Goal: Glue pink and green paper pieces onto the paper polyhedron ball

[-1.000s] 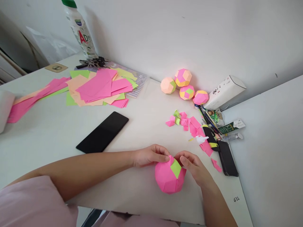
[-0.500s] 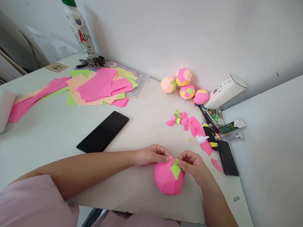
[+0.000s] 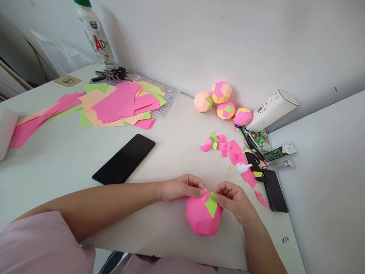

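A folded paper ball (image 3: 199, 217), mostly pink, is held between both hands near the front edge of the table. One green paper piece (image 3: 211, 206) sits at its upper right side. My left hand (image 3: 185, 187) pinches a pink point at the top of the ball, thumb in front and fingers curled behind. My right hand (image 3: 231, 199) is closed on the right side of the ball, its thumb and forefinger gripping the upper edge of the green piece. Fingertips of both hands are partly hidden behind the paper.
Small folded paper pieces (image 3: 221, 144) lie beyond the hands, beside a glue bottle (image 3: 243, 167), a utility knife (image 3: 254, 165) and a dark phone (image 3: 275, 190). Finished paper balls (image 3: 225, 110) stand by the wall. Left are a black phone (image 3: 124, 160), paper sheets (image 3: 116, 104) and a bottle (image 3: 97, 38).
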A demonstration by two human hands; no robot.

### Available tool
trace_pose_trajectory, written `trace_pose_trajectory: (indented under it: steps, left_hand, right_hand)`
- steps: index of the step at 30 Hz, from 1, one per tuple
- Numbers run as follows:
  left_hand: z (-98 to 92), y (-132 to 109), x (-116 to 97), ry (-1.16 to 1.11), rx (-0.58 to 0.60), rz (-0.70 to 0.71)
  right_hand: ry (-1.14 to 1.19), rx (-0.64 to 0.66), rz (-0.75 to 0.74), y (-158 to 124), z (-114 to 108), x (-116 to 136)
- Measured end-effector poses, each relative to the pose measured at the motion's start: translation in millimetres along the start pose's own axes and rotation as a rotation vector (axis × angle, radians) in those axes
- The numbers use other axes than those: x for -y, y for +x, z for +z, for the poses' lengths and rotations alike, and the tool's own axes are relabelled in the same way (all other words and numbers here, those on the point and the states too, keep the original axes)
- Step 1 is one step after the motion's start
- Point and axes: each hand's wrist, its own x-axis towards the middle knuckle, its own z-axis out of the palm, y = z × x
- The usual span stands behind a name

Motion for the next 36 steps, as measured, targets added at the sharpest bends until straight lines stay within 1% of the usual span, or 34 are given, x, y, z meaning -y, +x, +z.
trace_pose_trajectory:
  steps: [8,15,22,28,36]
  left_hand:
    - [0.9,0.6,-0.9,-0.004,0.001,-0.01]
    - [0.1,0.6,0.5,-0.006,0.009,-0.01]
    - [1.4,-0.1,-1.1,-0.008,0.014,-0.009]
    - [2.1,-0.8,-2.3,0.003,0.01,-0.015]
    - [0.8,0.2,-0.2,-0.006,0.005,-0.01]
  right_hand:
    - [0.005,-0.005,-0.025,1.0,0.2,-0.8]
    - [-0.03,0.0,0.006,-0.6,0.2,-0.6]
    - [-0.045,-0.001,-0.026,0.4,-0.4,-2.1]
    - [-0.057,0.057,-0.009,-0.7,-1.1,-0.9]
    - [-0.059,0.043,-0.032,-0.5,2.6,2.6]
